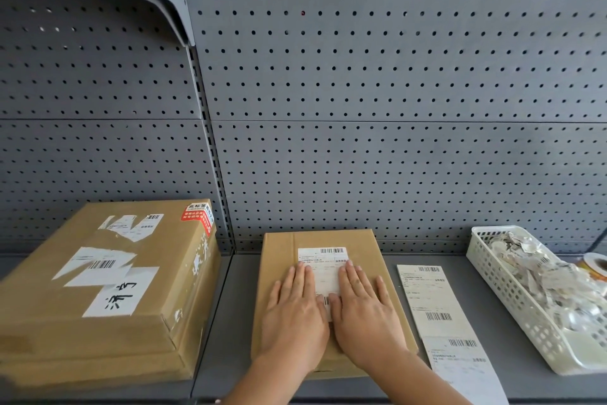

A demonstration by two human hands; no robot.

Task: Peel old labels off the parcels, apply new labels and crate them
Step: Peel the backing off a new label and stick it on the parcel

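Now the left hand (292,312) and right hand (365,314) are pressing flat, fingers straight, on the label (323,255) of a light-looking, stiff parcel (279,256), best lifted by its sides.

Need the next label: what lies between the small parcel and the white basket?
In the head view, a strip of two labels lies flat on the shelf there.
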